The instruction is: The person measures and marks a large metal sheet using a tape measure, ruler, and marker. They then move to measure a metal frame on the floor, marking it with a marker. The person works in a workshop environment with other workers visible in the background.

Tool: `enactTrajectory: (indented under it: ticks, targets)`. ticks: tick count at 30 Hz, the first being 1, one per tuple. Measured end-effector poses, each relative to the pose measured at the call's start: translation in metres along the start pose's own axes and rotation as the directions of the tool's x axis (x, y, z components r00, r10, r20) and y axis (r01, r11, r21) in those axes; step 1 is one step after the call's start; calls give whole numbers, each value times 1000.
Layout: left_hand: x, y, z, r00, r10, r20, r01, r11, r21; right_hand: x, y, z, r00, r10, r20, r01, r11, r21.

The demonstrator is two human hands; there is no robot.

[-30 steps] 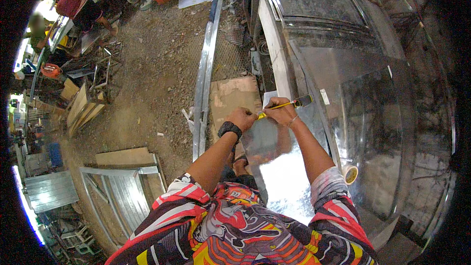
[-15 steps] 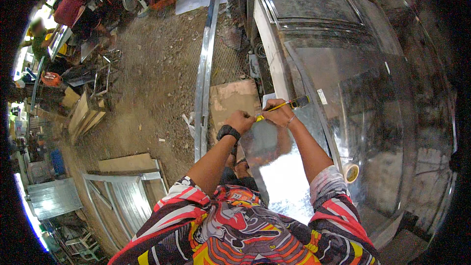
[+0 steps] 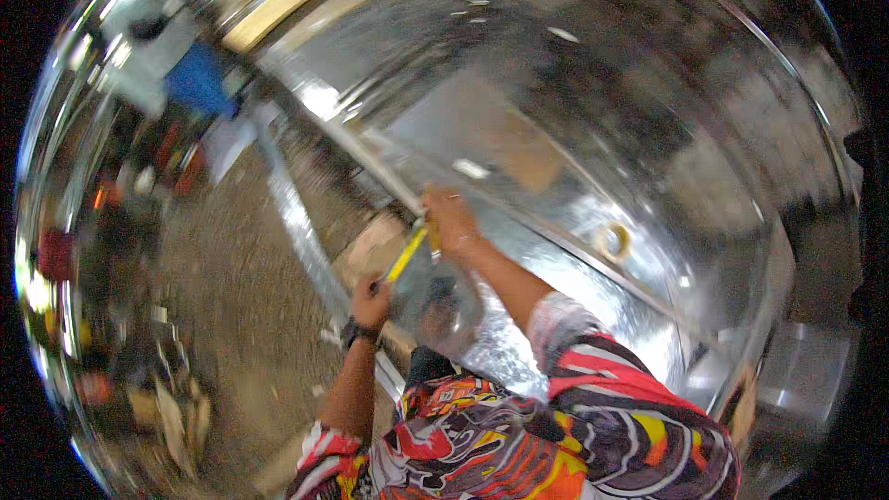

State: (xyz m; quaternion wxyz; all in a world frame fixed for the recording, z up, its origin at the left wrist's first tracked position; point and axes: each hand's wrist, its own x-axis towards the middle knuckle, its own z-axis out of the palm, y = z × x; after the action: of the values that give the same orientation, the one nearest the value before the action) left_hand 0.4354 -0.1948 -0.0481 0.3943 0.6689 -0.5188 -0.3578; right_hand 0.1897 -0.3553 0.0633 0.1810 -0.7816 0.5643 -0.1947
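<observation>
A yellow tape measure blade (image 3: 406,255) is stretched between my two hands over the shiny metal sheet (image 3: 514,343). My left hand (image 3: 371,303), with a dark watch at the wrist, is closed on the blade's lower end near the sheet's left edge. Farther off and to the right, my right hand (image 3: 451,222) is closed at the blade's other end. A short yellowish piece (image 3: 433,241) hangs below its fingers; blur hides what it is. The fingertips of both hands are smeared.
A roll of tape (image 3: 614,241) lies on the raised metal surface to the right. A long metal bar (image 3: 298,227) lies along the dirt floor (image 3: 231,287) at left. Someone in blue trousers (image 3: 197,81) stands at the far left.
The view has swung round to the right and blurred. My hands are now farther apart, with more yellow blade showing between them. Someone in blue shows more fully.
</observation>
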Motion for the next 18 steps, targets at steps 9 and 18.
enactTrajectory:
  ticks: [9, 18]
  targets:
    - [-58, 145, -43, 955, 171, 242, -163, 985, -53, -175, 1, -46, 965, 226, -131, -201, 963, 180]
    - [-41, 235, 90, 548, 432, 717, -587, 809, -39, -361, 19, -98, 568, 538, -623, -603, 787, 130]
